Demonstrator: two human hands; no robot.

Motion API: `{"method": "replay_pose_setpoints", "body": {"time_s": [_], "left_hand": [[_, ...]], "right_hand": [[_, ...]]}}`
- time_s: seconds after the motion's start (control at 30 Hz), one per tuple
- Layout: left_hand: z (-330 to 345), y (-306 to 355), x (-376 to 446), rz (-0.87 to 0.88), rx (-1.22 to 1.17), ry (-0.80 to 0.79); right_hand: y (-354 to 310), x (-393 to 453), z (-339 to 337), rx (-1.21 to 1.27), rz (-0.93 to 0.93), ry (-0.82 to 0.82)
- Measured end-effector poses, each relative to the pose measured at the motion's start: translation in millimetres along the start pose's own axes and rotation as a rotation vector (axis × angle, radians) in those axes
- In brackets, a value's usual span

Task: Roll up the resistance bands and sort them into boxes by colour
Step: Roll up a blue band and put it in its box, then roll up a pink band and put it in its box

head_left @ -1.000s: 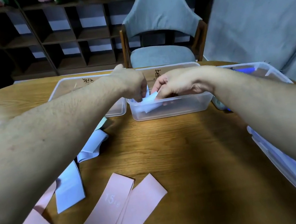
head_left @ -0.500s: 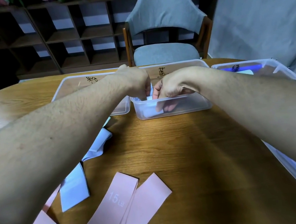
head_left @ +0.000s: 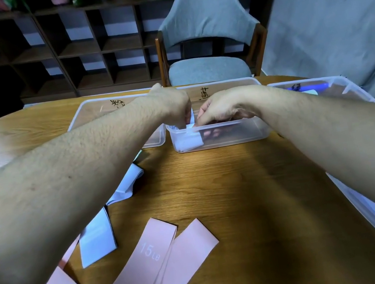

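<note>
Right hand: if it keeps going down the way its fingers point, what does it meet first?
Probably the floor of the middle clear box. The right hand reaches down inside it, fingertips showing through the front wall, beside the rolled light blue band. Depth is unclear.

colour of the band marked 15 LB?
Pink band, seen in the head view.

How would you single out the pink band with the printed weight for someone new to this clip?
Start at the wooden table and look to its near edge, between the person's forearms. Two flat pink bands overlap there. The pink band with the printed weight is the left one, lying on top, and alone shows "15 LB" in pale lettering.
</note>
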State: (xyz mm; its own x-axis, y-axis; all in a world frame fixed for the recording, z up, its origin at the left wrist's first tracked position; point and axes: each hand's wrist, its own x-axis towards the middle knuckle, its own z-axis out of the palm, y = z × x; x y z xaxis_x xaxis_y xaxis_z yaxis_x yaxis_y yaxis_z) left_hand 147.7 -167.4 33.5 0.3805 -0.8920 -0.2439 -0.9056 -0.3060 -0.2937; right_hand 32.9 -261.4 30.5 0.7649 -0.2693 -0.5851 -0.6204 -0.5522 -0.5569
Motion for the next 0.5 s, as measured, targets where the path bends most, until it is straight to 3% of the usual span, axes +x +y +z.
{"method": "replay_pose_setpoints", "body": {"time_s": [0.2, 0.5], "left_hand": [[-2.4, 1.5, -6.3, 0.027, -0.060, 0.032], [-16.5, 4.9, -41.1, 0.081, -0.070, 0.173]], "right_hand": [[6.6, -24.5, -0.5, -0.003, -0.021, 0.310], [8.2, -79.5, 15.4, 0.183, -0.076, 0.619]]}}
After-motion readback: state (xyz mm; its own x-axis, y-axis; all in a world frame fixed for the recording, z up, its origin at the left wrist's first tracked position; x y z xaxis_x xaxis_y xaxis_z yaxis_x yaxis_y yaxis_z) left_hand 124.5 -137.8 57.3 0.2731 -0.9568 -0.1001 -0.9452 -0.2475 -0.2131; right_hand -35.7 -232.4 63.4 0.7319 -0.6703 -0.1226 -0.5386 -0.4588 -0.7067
